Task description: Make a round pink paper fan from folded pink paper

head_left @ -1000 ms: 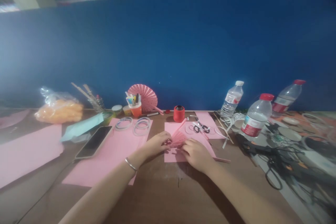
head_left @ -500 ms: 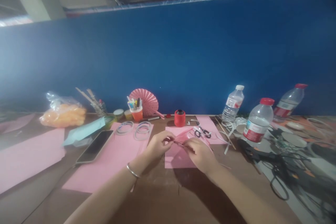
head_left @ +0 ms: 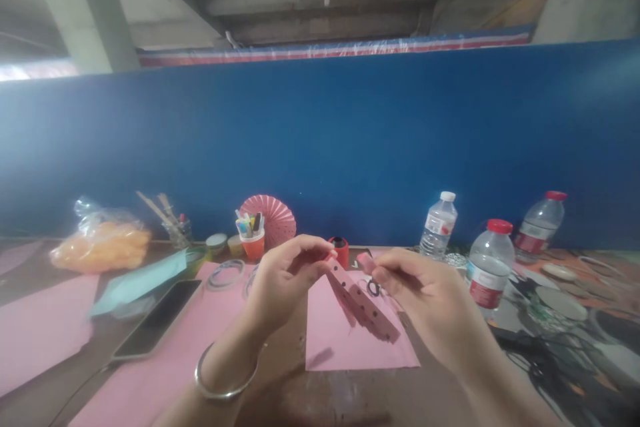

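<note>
My left hand [head_left: 287,280], a silver bangle at its wrist, pinches the upper end of a folded pink paper [head_left: 361,307]. Dark holes or dots run along the paper, and its folds hang down to the right, apart from the table. My right hand [head_left: 425,287] is closed at fingertip level beside it, gripping a small pink piece [head_left: 367,262]; whether that piece joins the folded paper I cannot tell. Under both hands lies a flat pink sheet [head_left: 330,347]. Behind the fingers stands a red spool [head_left: 340,253], partly hidden. Black-handled scissors [head_left: 373,287] show between paper and right hand.
On the left are a phone [head_left: 159,320], a bag of orange stuff [head_left: 103,243] and a pale blue packet [head_left: 140,283]. A pen cup [head_left: 253,245] and pink pleated fan [head_left: 273,220] stand at the back. Several bottles [head_left: 491,263] and tangled black cords [head_left: 555,363] occupy the right.
Both hands have risen toward the camera and drawn apart. The folded pink paper now hangs from my left fingers with its dots showing. The view has tilted upward.
</note>
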Tool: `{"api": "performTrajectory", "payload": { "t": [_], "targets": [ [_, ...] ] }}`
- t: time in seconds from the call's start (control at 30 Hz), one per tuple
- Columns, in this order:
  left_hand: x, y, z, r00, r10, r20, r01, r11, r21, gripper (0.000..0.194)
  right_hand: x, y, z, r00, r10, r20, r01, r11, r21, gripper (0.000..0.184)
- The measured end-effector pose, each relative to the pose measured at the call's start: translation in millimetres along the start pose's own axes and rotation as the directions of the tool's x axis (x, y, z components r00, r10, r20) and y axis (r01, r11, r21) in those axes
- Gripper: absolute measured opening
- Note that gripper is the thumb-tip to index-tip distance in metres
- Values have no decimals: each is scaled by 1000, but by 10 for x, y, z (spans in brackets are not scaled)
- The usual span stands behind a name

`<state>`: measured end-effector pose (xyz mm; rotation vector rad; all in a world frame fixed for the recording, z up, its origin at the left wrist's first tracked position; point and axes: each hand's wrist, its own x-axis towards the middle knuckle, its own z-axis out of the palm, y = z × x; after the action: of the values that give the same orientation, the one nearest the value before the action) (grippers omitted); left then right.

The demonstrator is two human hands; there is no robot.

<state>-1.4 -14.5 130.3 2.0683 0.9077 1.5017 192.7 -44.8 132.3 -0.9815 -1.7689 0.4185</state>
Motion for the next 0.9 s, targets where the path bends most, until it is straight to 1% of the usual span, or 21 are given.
{"api": "performTrajectory", "payload": {
  "t": [0.07, 0.13, 0.2, 0.27, 0.33, 0.47, 0.6, 0.77, 0.9],
  "targets": [
    [-24, -25, -15, 1000, 8, -18, -7, 1000, 21, 10, -2, -8, 1, 997, -4, -76, 7, 999, 39, 15],
    [-54, -64, -21, 999, 10, -41, -7, 998, 61, 11, -18, -13, 65, 995, -26, -101, 35, 995, 90, 16],
    [-85, -91, -24, 998, 18, -56, -12, 995, 98, 12, -42, -15, 160, 998, -36, -50, 42, 990, 134, 11],
    [-114, -96, -29, 998, 32, -48, -27, 995, 91, 13, -63, -9, 243, 1000, -8, 17, 5, 985, 173, 12],
    [-136, -82, -34, 998, 51, -36, -49, 997, 53, 13, -75, 5, 287, 998, 32, 48, -42, 973, 228, 13],
    [-159, -34, -37, 995, 96, -41, -96, 995, 9, 14, -78, 20, 281, 996, 74, 46, -85, 940, 330, 11],
    [-165, -5, -40, 987, 151, -50, -152, 988, -19, 15, -76, 12, 284, 997, 65, 32, -72, 934, 351, 10],
    [-161, 0, -52, 981, 191, -46, -193, 980, -44, 17, -86, 22, 313, 997, 74, -3, -67, 919, 389, 9],
    [-161, 14, -62, 977, 208, -40, -209, 977, -36, 17, -105, 20, 317, 996, 84, 22, -86, 900, 428, 8]
  ]
}}
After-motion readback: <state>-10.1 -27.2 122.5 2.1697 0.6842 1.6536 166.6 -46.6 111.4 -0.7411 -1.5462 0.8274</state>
